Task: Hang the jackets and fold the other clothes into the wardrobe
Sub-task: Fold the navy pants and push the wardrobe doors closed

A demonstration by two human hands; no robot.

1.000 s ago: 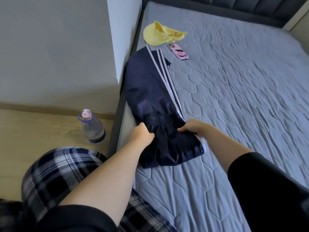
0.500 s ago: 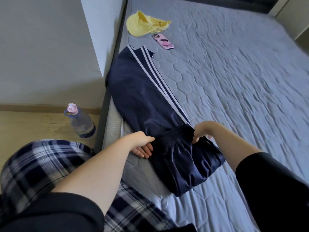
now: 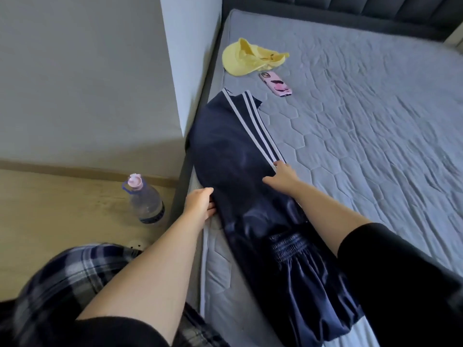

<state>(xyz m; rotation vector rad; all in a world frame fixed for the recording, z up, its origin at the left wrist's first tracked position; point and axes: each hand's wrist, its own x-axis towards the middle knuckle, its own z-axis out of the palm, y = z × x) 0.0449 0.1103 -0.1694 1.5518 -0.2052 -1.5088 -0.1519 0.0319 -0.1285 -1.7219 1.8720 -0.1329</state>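
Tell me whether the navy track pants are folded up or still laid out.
Laid out long, not folded up: the navy track pants stretch along the mattress edge, waistband nearest, both hands at mid-length.

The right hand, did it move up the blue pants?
Yes. The right hand has slid from the gathered waistband up along the navy track pants toward the pink phone, fingers flat by the white stripes.

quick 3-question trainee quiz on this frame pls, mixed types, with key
1. True or false: the right hand rests on the navy track pants near their white stripes.
2. Which lies closest to the yellow cap on the mattress? A) water bottle B) pink phone C) wall socket
3. Fill in: the water bottle stands on the ____.

Key: 1 true; 2 B, the pink phone; 3 floor.
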